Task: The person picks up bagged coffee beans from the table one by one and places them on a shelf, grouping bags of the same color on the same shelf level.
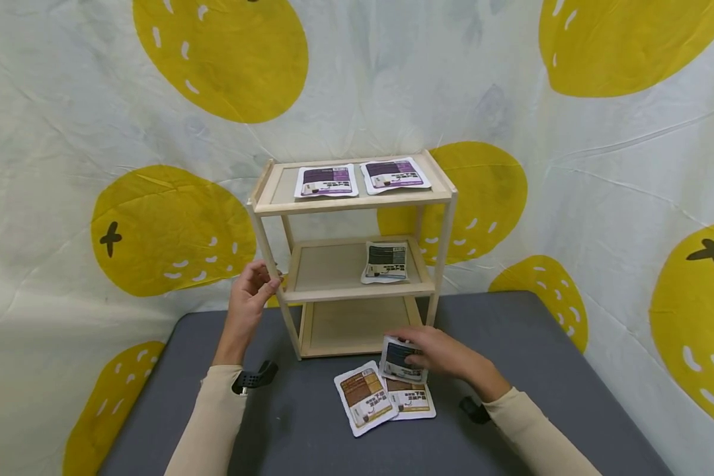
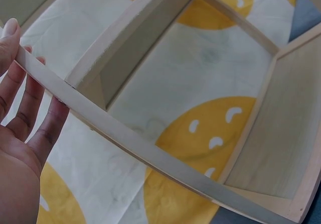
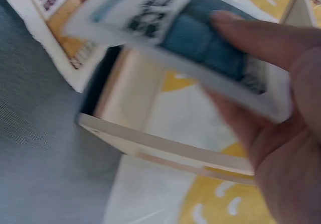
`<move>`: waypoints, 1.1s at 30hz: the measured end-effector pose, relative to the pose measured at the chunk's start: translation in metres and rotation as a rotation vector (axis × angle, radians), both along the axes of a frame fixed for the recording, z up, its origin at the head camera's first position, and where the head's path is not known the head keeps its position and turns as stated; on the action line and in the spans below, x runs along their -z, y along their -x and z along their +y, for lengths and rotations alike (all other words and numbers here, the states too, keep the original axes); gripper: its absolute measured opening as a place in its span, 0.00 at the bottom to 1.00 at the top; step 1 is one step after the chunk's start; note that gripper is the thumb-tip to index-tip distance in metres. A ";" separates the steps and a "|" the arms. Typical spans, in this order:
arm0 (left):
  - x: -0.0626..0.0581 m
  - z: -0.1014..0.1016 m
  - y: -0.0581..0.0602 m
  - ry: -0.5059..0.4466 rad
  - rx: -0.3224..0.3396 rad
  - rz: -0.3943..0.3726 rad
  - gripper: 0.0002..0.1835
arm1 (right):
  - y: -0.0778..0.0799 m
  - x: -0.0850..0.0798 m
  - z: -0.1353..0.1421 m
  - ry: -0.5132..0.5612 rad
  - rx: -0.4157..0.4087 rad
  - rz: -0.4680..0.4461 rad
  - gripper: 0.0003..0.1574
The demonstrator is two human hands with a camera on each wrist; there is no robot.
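Observation:
In the head view, my left hand holds the left front post of a three-tier wooden shelf. The left wrist view has the thumb on one side of the post and the fingers on the other. My right hand pinches a flat white packet with a dark blue label between thumb and fingers. This packet is tilted, above two brown-labelled packets, the left one partly overlapping the right one on the table before the shelf.
Two purple-labelled packets, left and right, lie on the top tier. Dark-labelled packets are stacked toward the right of the middle tier. The grey table meets a fabric backdrop with yellow fruit prints close behind the shelf.

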State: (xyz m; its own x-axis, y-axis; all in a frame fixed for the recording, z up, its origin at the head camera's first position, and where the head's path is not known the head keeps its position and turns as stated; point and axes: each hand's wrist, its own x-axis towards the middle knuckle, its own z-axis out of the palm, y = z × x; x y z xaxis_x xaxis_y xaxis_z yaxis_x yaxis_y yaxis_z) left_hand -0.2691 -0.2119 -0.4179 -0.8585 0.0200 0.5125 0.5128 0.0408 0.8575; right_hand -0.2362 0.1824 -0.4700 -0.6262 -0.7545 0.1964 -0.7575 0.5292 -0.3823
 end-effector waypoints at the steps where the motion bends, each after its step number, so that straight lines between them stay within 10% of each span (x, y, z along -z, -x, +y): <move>1: 0.000 0.000 0.000 -0.001 0.000 -0.001 0.19 | 0.002 0.003 0.000 0.048 -0.010 0.009 0.38; 11: 0.001 0.001 0.000 -0.006 0.027 0.009 0.20 | 0.010 0.038 0.005 0.254 -0.123 0.126 0.24; 20: 0.000 0.002 -0.001 -0.002 -0.022 -0.013 0.18 | 0.006 0.038 0.011 0.248 -0.048 -0.096 0.34; 33: -0.001 0.002 -0.001 -0.005 -0.023 -0.006 0.17 | 0.005 0.064 0.009 0.421 0.023 -0.186 0.14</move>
